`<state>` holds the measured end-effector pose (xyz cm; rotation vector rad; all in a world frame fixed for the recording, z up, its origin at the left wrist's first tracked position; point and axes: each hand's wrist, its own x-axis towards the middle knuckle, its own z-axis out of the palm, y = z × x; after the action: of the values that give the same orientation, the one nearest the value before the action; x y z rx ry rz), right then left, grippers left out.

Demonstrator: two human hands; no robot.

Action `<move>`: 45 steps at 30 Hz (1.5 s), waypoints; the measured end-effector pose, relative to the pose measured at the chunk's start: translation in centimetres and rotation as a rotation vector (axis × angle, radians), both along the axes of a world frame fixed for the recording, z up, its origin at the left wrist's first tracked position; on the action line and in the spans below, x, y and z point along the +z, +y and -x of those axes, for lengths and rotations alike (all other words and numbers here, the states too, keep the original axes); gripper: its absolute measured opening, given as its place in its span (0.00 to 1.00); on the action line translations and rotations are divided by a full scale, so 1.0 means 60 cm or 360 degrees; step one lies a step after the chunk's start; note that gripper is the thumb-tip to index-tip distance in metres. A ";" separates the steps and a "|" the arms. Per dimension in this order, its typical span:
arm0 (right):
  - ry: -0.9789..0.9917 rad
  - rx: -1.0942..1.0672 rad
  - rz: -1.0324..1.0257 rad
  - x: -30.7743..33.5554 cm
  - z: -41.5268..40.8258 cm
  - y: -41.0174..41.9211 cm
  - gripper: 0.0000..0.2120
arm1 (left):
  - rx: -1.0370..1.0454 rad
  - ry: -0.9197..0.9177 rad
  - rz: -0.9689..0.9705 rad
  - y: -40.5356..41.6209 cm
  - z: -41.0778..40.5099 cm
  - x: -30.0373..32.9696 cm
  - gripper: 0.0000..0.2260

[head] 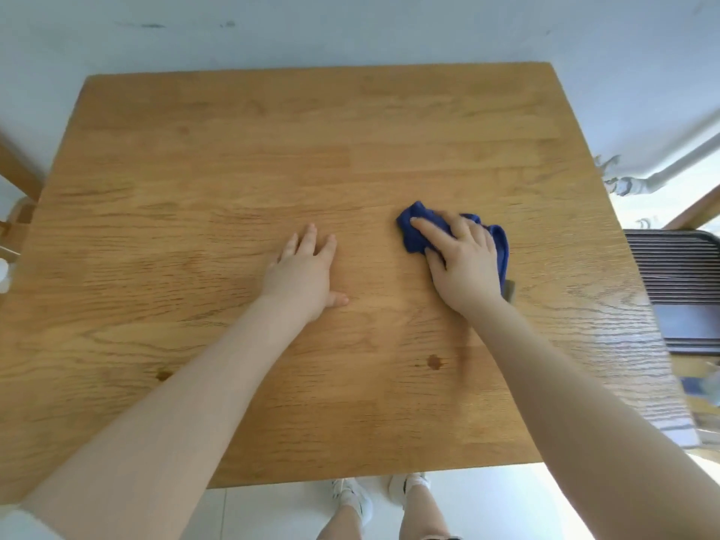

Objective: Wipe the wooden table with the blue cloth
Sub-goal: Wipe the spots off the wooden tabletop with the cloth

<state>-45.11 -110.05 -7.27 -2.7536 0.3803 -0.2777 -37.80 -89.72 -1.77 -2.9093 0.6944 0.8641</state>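
The wooden table (241,142) fills most of the head view, its grain running left to right. A crumpled blue cloth (413,228) lies right of the table's middle. My right hand (461,259) presses down on the cloth with fingers spread over it, and blue edges stick out to the left and right of the hand. My left hand (304,270) rests flat on the bare wood near the middle, palm down, fingers apart, holding nothing. A hand's width of wood separates the two hands.
A white wall (350,29) runs along the table's far edge. A dark slatted chair (678,263) stands at the right side, a wooden chair frame (17,177) at the left. My feet in white shoes (352,496) stand at the near edge.
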 end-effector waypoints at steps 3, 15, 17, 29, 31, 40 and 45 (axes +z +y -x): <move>0.0016 0.0207 -0.0045 0.004 0.047 -0.007 0.19 | 0.0090 0.0103 0.0005 -0.010 0.001 0.010 0.41; -0.0049 -0.0006 0.0016 -0.001 -0.031 -0.087 0.18 | 0.0322 0.0168 0.0162 -0.089 0.043 0.023 0.40; -0.0015 0.0133 -0.0007 0.002 0.028 -0.088 0.19 | 0.0311 0.0152 0.0229 -0.128 0.048 0.026 0.40; -0.0001 0.0145 -0.0013 -0.002 -0.035 -0.257 0.19 | 0.0058 -0.0021 0.0284 -0.277 0.104 -0.002 0.46; -0.0036 0.0180 -0.0026 -0.001 0.013 -0.254 0.19 | 0.0017 -0.0083 0.0173 -0.286 0.117 -0.008 0.52; -0.0065 0.0122 -0.0018 0.003 0.055 -0.340 0.20 | 0.0062 -0.0078 0.0049 -0.307 0.125 -0.011 0.60; -0.0007 0.0097 0.0021 0.003 0.052 -0.349 0.21 | 0.0088 -0.0056 0.0097 -0.302 0.127 -0.015 0.60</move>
<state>-48.21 -130.96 -7.08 -2.7716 0.2936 -0.2712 -45.43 -107.84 -2.69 -3.0034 0.6523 0.8085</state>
